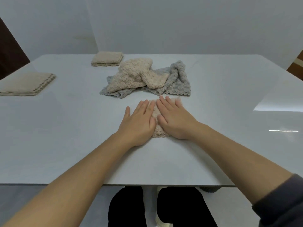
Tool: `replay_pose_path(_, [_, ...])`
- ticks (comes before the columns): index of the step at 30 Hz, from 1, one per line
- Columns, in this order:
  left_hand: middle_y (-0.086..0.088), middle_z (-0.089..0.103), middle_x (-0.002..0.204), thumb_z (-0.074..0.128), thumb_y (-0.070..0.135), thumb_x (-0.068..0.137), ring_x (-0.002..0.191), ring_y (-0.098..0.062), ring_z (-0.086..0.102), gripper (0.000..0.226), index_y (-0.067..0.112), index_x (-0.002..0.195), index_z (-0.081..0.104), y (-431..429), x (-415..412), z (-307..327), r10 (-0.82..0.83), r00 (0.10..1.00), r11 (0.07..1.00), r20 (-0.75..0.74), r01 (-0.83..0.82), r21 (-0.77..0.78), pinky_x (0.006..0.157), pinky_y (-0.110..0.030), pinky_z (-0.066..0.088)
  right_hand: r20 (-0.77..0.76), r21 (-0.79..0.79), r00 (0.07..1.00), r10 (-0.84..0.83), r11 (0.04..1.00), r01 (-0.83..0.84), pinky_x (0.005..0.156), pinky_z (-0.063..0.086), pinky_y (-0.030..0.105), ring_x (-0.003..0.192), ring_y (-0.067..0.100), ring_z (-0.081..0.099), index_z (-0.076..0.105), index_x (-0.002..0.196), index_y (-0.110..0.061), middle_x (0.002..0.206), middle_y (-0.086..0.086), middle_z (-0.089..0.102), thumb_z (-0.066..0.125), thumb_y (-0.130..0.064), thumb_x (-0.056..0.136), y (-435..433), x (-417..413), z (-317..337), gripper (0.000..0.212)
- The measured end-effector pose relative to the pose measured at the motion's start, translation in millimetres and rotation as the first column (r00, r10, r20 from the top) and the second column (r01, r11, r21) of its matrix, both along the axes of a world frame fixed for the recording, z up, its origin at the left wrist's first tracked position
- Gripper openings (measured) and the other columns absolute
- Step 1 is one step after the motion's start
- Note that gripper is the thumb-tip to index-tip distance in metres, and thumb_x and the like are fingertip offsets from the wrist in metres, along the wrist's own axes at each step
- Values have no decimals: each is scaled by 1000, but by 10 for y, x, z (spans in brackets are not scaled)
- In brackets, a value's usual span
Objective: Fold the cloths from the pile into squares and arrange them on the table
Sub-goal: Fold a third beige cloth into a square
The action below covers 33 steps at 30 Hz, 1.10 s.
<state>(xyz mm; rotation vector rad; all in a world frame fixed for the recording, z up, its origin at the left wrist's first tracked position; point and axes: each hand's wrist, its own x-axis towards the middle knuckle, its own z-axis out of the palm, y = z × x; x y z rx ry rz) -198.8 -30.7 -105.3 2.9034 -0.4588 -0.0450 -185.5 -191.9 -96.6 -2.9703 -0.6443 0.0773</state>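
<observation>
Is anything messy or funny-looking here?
Only the pile in the middle is messy: beige and grey cloths lie crumpled, not yet folded. The left folded cloth and the far folded cloth look neat. A grey bit peeks from under the table, maybe a dropped cloth.

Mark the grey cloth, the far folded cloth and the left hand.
grey cloth [179, 79]: head view, right bunched part.
far folded cloth [107, 58]: head view, top face.
left hand [139, 121]: head view, its back.

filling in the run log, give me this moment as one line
step: pressing beige cloth | left hand: flat on cloth | right hand: flat on cloth | pile: crumpled | done: near folded square, far folded square
</observation>
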Motion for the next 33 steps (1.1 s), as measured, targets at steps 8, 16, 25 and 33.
replay_pose_path(8, [3, -5, 163, 15, 35, 102, 148, -9, -8, 58, 16, 155, 2, 3, 1, 17, 9, 1000, 998, -4, -9, 68, 120, -48, -3, -13, 25, 999, -32, 999, 33, 122, -5, 39, 151, 19, -6, 3, 156, -8, 164, 8, -3, 19, -35, 104, -14, -22, -28, 60])
replay_pose_path(16, [1, -6, 163, 15, 33, 101, 148, -10, -8, 59, 15, 155, -1, -6, 10, 137, 3, 999, 998, -48, -1, 56, 119, -47, -8, -99, 83, 995, -7, 996, 15, 121, -7, 36, 150, 19, -9, -1, 156, -9, 164, 8, -7, 19, -32, 104, -69, 6, 94, 60])
replay_pose_path(25, [-4, -9, 162, 18, 31, 101, 148, -15, -11, 60, 11, 155, 0, -242, 57, 73, -8, 996, 999, 85, 5, 38, 120, -39, -7, -9, 67, 997, -81, 994, 82, 121, -5, 37, 150, 22, -11, 0, 155, -7, 164, 9, -7, 12, -36, 102, -113, -84, -23, 62])
replay_pose_path(33, [-3, -11, 162, 17, 32, 102, 148, -15, -12, 60, 12, 155, -1, -234, 60, 22, 20, 1000, 998, 16, -21, 58, 120, -41, -5, -9, 38, 995, -96, 995, 96, 121, -5, 39, 150, 24, -9, 0, 155, -6, 163, 11, -8, 4, -43, 91, -108, -66, -71, 74])
